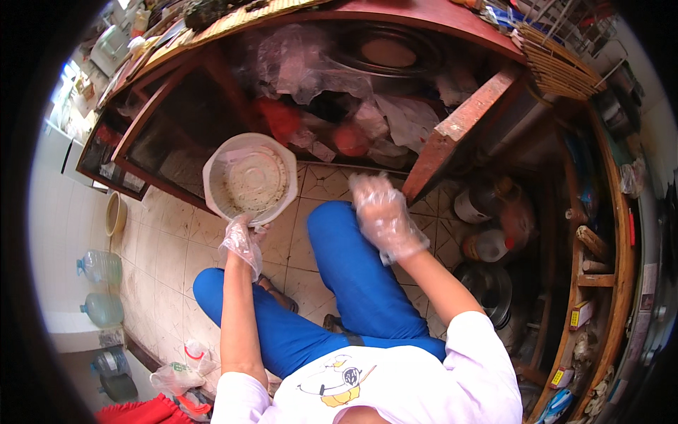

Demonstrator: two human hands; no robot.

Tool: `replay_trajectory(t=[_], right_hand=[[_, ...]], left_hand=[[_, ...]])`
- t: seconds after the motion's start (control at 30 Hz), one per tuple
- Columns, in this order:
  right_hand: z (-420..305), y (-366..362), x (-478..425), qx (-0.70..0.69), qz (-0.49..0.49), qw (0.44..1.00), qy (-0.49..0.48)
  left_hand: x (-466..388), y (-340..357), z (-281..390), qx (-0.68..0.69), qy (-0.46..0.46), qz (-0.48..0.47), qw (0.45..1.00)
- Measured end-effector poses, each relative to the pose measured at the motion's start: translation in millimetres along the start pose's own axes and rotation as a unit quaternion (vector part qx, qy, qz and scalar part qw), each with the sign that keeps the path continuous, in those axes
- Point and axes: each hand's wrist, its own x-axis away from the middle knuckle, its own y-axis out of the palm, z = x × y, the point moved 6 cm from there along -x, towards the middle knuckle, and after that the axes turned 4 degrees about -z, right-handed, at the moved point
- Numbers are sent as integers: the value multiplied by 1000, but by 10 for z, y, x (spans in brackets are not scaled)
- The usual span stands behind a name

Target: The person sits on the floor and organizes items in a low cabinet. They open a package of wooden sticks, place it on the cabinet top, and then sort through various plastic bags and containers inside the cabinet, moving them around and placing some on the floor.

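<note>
A pale plastic basin (253,177) with an angular rim is tilted towards me, its inside specked with dark dirt. My left hand (243,236), in a clear disposable plastic glove, grips its near rim. My right hand (377,209) wears the same kind of glove and hangs above my right knee, beside the open red wooden cabinet door (455,127). Its fingers look curled and somewhat blurred, and I cannot tell whether anything is in them. Beyond both hands, the cabinet holds plastic bags (296,63), a red bag (279,119) and a round metal tray (389,53).
A glazed cabinet door (183,122) swings out at left. Several jugs and bottles, one a white container (486,245), crowd the floor at right beside a wooden shelf rack (609,254). Water bottles (100,266) and a tan basin (116,214) stand by the left wall.
</note>
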Motion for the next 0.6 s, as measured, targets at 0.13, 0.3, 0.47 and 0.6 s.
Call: replay_trajectory(t=[0.13,0.3,0.47,0.6], right_hand=[[142,291,84,125,-96,980,120],[346,83,696,225,-177,941,183],[893,-140,1413,232,-154,931,238],[1344,-344,1723,239,-143,910,306]], left_hand=[[42,-108,16,-47,-19,7,999],[30,-307,-76,-46,-40,44,997],[-77,-508,-186,-53,-70,28,996],[-111,-486,-291,-38,-100,14,994]])
